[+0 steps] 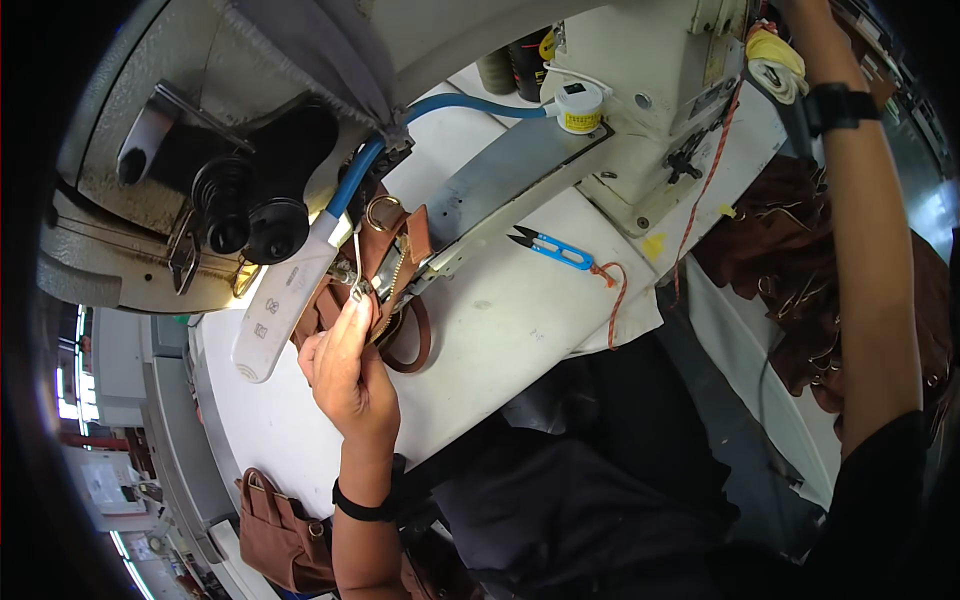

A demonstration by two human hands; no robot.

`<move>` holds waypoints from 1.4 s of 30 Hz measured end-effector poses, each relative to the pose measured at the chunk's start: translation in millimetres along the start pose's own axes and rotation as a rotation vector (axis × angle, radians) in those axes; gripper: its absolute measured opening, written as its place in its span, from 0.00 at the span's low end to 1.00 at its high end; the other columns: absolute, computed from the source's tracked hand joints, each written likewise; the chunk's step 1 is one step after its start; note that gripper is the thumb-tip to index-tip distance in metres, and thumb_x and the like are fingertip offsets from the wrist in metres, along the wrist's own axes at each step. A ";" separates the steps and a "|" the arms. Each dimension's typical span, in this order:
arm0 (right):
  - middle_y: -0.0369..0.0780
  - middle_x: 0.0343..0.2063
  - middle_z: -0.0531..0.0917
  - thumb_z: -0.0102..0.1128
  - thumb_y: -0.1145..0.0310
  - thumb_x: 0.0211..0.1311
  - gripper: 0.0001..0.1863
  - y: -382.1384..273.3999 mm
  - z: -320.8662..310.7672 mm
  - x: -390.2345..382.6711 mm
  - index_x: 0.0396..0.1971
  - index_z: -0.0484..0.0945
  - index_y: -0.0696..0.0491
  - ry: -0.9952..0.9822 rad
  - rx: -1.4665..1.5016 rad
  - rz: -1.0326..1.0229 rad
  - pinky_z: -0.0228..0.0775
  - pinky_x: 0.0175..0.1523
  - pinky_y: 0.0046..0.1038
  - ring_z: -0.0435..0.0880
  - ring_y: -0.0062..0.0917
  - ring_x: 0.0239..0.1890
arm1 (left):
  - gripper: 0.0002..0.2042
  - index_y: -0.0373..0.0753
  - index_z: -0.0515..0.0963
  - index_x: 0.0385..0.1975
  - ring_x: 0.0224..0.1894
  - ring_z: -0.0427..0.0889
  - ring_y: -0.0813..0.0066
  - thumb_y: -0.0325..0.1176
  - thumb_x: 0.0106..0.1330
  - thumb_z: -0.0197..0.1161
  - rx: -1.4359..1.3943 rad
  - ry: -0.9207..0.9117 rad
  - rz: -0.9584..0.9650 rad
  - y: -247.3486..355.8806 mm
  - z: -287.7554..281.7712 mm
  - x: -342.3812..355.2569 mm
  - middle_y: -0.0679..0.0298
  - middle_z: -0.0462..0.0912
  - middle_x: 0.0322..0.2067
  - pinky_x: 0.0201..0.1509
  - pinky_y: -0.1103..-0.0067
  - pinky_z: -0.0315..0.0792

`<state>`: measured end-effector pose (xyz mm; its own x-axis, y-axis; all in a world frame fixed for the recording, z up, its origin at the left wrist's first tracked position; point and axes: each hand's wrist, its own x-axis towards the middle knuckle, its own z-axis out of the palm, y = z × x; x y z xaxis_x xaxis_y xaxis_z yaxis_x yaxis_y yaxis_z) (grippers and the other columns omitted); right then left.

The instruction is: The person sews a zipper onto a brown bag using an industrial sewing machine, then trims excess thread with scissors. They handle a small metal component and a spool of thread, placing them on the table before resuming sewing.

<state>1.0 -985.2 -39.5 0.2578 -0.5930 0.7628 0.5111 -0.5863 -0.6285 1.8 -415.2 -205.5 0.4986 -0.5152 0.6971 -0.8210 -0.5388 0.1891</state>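
My left hand [345, 365] pinches a brown leather piece [380, 235] with a brass ring and zipper, at the sewing machine's needle area. A curved leather strap [420, 345] lies beside it. A white plastic guard [270, 320] on a blue hose [440, 103] angles down left of the hand. My right arm [870, 270] reaches up to the top-right edge, where my hand [802, 15] is mostly cut off and its fingers are hidden. Blue thread snips [555, 247] with a cord lie right of the leather on the white table [470, 370].
The machine body [650, 60] fills the top. A small white container [578, 108], dark cans [525, 65] and yellow cloth [775, 70] sit at the back. Brown leather pieces [780, 260] are piled at right. A brown handbag [280, 540] stands at lower left.
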 end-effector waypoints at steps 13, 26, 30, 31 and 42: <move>0.42 0.36 0.84 0.48 0.69 0.78 0.16 -140.0 -6.8 -186.5 0.46 0.81 0.65 -0.044 0.008 -0.048 0.72 0.48 0.25 0.80 0.22 0.37 | 0.21 0.41 0.82 0.52 0.52 0.85 0.71 0.17 0.59 0.64 0.080 0.029 0.022 4.9 -8.0 8.9 0.61 0.86 0.54 0.65 0.69 0.64; 0.40 0.12 0.76 0.62 0.67 0.68 0.11 -184.6 165.1 -313.6 0.29 0.78 0.59 -0.654 0.328 0.716 0.65 0.23 0.30 0.76 0.25 0.14 | 0.16 0.41 0.86 0.45 0.47 0.88 0.71 0.16 0.59 0.66 -0.001 0.037 0.035 6.5 -14.7 18.5 0.62 0.89 0.47 0.52 0.76 0.70; 0.35 0.15 0.82 0.61 0.72 0.69 0.08 -162.2 177.6 -346.9 0.39 0.77 0.62 -0.586 0.017 0.522 0.63 0.25 0.19 0.72 0.10 0.17 | 0.16 0.41 0.86 0.45 0.47 0.88 0.73 0.16 0.59 0.65 -0.021 0.054 0.026 5.4 -12.6 16.6 0.63 0.89 0.48 0.49 0.78 0.68; 0.35 0.16 0.81 0.61 0.72 0.70 0.08 -161.7 178.8 -349.9 0.39 0.76 0.62 -0.542 0.043 0.511 0.63 0.25 0.19 0.72 0.10 0.18 | 0.16 0.41 0.86 0.45 0.47 0.88 0.74 0.16 0.60 0.65 -0.024 0.053 0.025 5.2 -12.8 17.5 0.63 0.89 0.48 0.49 0.78 0.68; 0.43 0.32 0.86 0.53 0.65 0.73 0.15 -165.0 139.7 -357.9 0.46 0.81 0.60 -0.725 0.796 1.312 0.71 0.26 0.20 0.79 0.16 0.22 | 0.15 0.39 0.85 0.47 0.45 0.86 0.74 0.16 0.62 0.64 -0.028 0.065 -0.011 7.5 -7.6 14.9 0.62 0.89 0.49 0.53 0.77 0.69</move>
<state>-61.1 -599.2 -187.6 0.9902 0.0696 -0.1211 -0.1387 0.5934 -0.7929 1.0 -421.8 -188.4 0.4895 -0.4648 0.7378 -0.8234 -0.5249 0.2155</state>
